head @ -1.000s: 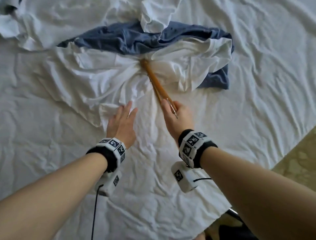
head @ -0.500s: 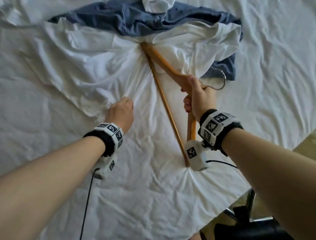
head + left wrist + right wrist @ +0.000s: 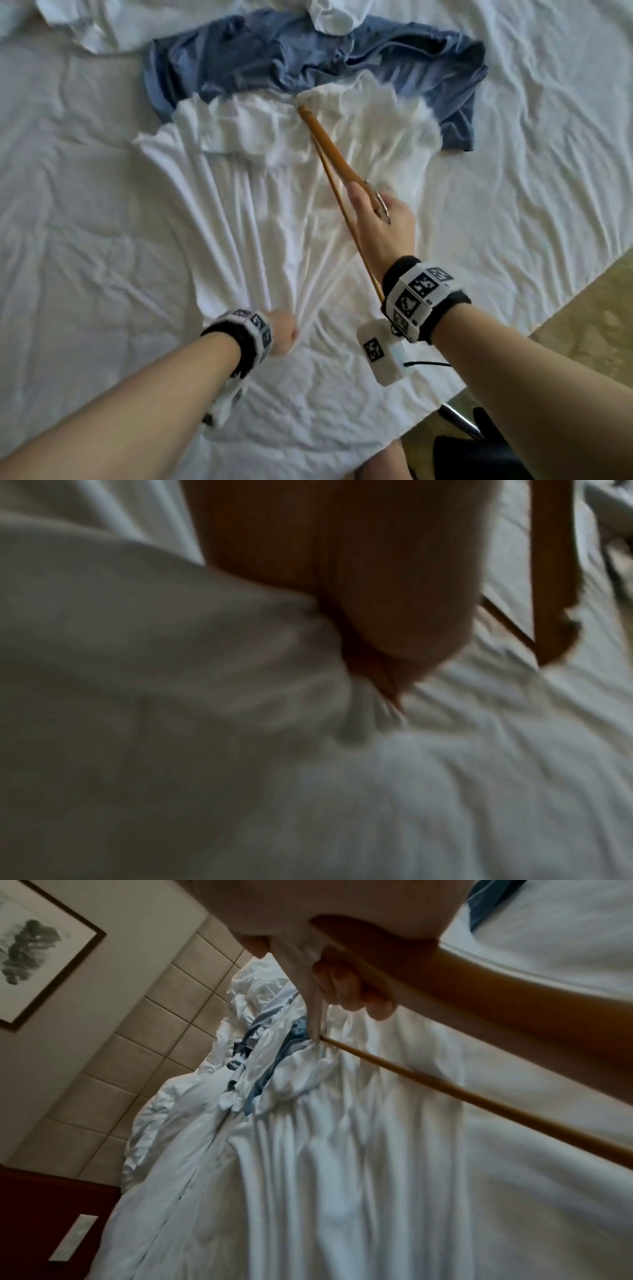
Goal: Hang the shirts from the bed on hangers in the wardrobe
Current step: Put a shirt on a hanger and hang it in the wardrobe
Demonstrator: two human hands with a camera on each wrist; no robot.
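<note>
Right hand (image 3: 383, 222) curled round wooden hanger (image 3: 334, 154), far tip inside white shirt (image 3: 239, 192); left hand (image 3: 282, 330) clenching gathered hem; overstretched fabric may snag, slipping off.

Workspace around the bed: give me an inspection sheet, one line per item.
Surface: bed sheet, white and creased.
Job's things: white shirt spread flat, gathered toward its near end; wooden hanger with its far end inside the shirt's fabric; blue shirt crumpled beyond it.
Clutter: more white fabric bunched at the far edge.
Grippers: left hand grips the shirt's near end; right hand grips the hanger near its metal hook.
Cables: black lead at the right wrist unit.
Surroundings: tan floor on the right; padded wall panels, framed picture.
</note>
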